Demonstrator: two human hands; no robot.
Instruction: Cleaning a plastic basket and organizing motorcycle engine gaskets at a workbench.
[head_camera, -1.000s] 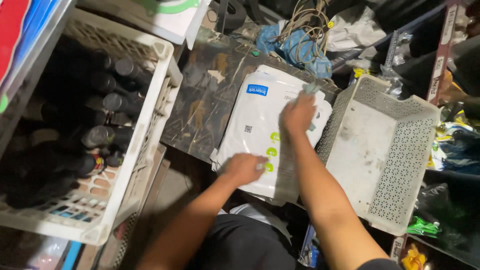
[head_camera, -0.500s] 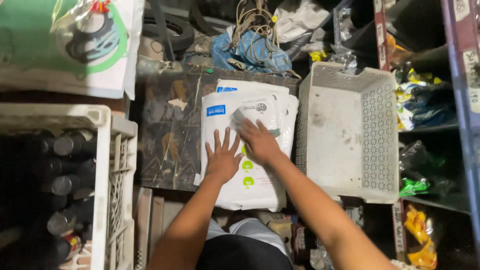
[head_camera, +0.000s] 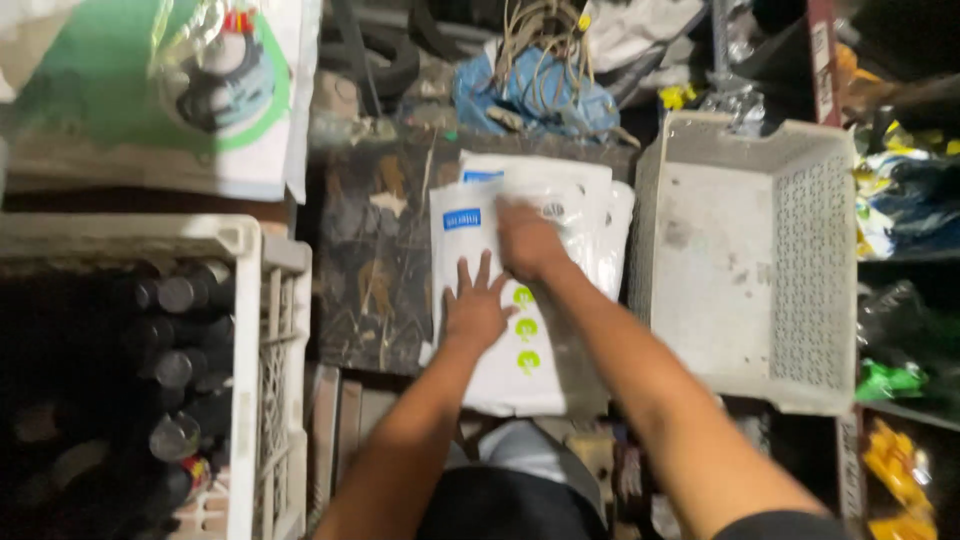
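A stack of white plastic packets (head_camera: 520, 370) with green round marks and a blue label lies on a dark worn board (head_camera: 375, 260) in front of me. My left hand (head_camera: 475, 305) rests flat on the top packet, fingers spread. My right hand (head_camera: 527, 240) presses on the upper part of the stack, its fingers blurred by motion, so whether they pinch a packet is unclear.
A grey perforated plastic crate (head_camera: 745, 255) stands empty to the right of the packets. A white crate (head_camera: 255, 390) holding several dark bottles (head_camera: 175, 370) is at the left. Blue cloth and cords (head_camera: 540, 85) lie behind. Shelves with coloured packets (head_camera: 905, 210) are at far right.
The view has swung so the packets now sit centred. My right hand slid down from the stack's top right corner to its middle; my left hand stayed flat on the packet.
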